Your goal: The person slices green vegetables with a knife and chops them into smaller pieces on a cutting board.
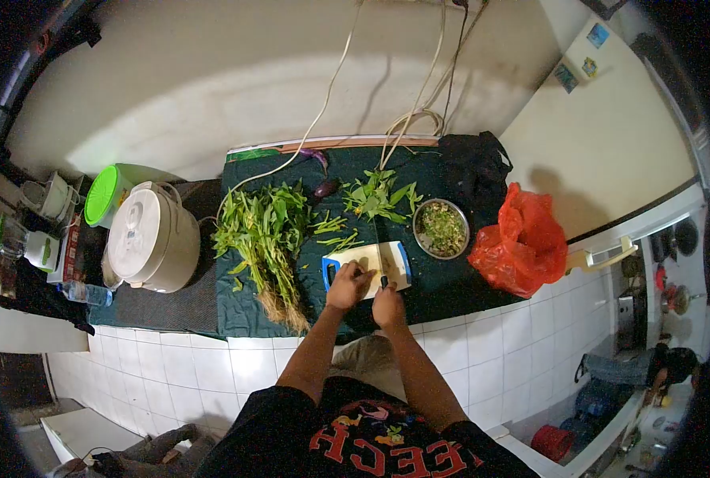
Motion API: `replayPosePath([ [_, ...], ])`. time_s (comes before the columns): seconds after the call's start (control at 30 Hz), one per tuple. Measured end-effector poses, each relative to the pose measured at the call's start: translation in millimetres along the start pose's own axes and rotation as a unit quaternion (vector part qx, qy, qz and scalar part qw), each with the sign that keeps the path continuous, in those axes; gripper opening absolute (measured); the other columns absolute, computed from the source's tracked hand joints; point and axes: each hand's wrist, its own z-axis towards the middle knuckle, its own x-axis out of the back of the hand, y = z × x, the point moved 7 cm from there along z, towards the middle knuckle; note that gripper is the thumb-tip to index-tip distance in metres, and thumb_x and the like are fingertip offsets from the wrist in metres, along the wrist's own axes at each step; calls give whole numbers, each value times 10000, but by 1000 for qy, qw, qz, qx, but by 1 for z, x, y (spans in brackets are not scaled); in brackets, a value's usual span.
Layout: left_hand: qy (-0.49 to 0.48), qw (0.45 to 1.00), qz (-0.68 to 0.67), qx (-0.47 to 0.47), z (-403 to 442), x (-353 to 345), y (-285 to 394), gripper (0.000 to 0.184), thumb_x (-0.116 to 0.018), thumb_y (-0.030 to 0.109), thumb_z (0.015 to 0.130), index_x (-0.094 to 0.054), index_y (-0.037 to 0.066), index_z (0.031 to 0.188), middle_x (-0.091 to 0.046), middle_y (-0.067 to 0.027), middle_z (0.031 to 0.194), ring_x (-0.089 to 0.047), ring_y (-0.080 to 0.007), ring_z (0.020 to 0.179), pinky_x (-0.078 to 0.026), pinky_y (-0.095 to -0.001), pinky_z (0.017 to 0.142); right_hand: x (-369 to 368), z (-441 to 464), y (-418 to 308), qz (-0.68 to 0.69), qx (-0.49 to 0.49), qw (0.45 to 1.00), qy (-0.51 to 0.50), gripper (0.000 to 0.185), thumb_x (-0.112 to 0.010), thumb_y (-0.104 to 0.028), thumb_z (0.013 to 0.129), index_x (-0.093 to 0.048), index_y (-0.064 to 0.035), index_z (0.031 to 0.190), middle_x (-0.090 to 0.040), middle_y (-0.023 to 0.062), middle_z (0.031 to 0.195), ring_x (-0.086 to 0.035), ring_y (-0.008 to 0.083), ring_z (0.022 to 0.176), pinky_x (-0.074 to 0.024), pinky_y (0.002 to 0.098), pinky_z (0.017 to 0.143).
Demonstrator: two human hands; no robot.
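Note:
My right hand [388, 307] is closed around the dark handle of a knife [383, 281], whose blade points away from me over the cutting board. The white cutting board [368, 255] has blue ends and lies on the dark green cloth. On the board's near left part rests my left hand [350, 286], fingers bent and pressed together close to the blade; whatever lies under them is too small to make out. Cut green stems [336, 240] are scattered left of the board. Beyond it is a pile of plucked leaves [379, 194]. A metal bowl [465, 244] of chopped greens stands to the right.
A large bunch of leafy greens with roots [263, 227] lies at left, near two purple eggplants [325, 188]. Further left is a white rice cooker [157, 247]. A red plastic bag [522, 243] and a black bag [474, 163] occupy the right side. Cables [323, 103] hang down the wall.

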Motion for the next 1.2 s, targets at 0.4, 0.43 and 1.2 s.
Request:
replayPosePath([
  [0.4, -38, 989, -76, 122, -1, -15, -22, 216, -673, 86, 756, -749, 134, 952, -576, -116, 938, -574, -307, 949, -482, -382, 831, 3, -11, -7, 13, 6, 1000, 9, 347, -466, -218, 962, -438, 101, 1097, -645, 306, 851, -647, 456, 810, -533, 504, 701],
  [0.43, -42, 986, -78, 139, -1, -19, -27, 209, -669, 91, 764, -750, 133, 953, -583, -119, 936, -578, -306, 951, -483, -382, 836, 6, -10, -10, 3, 22, 1000, -2, 345, -465, -219, 963, -436, 97, 1098, -642, 310, 844, -648, 455, 807, -534, 508, 698],
  [1.2, -5, 961, -172, 217, -3, -23, -24, 311, -580, 79, 784, -705, 122, 1065, -628, -149, 969, -589, -339, 935, -495, -402, 833, 2, -9, -10, 12, 57, 998, 7, 323, -470, -218, 949, -545, 76, 1059, -660, 264, 884, -651, 437, 802, -544, 500, 708],
])
